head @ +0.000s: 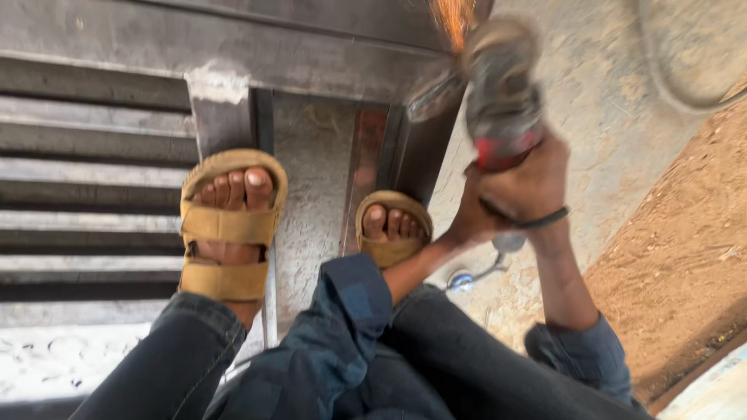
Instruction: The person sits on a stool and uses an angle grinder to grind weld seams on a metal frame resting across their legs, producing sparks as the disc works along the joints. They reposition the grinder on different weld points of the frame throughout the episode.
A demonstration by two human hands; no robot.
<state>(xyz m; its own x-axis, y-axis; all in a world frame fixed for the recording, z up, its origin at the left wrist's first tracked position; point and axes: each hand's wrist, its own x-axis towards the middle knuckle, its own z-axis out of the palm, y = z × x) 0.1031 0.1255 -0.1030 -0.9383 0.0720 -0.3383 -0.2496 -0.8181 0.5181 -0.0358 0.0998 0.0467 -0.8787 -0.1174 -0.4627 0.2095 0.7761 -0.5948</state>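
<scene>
Grinder: my angle grinder [502,93] sits at one o'clock, sparks [451,17] flying off the steel frame [233,47].
Grip: both my right hand [537,187] and my left hand [471,222] are clenched on its body.
Handling: I judge it heavy, rigid and kicking; hold the rear body, clear of the disc.

right hand [529,190] and left hand [471,222] both grip blurred angle grinder [502,101] | orange sparks [454,19] at far steel frame [257,47] | sandalled feet [229,225] rest on frame bars | sandy ground [685,241] right
</scene>
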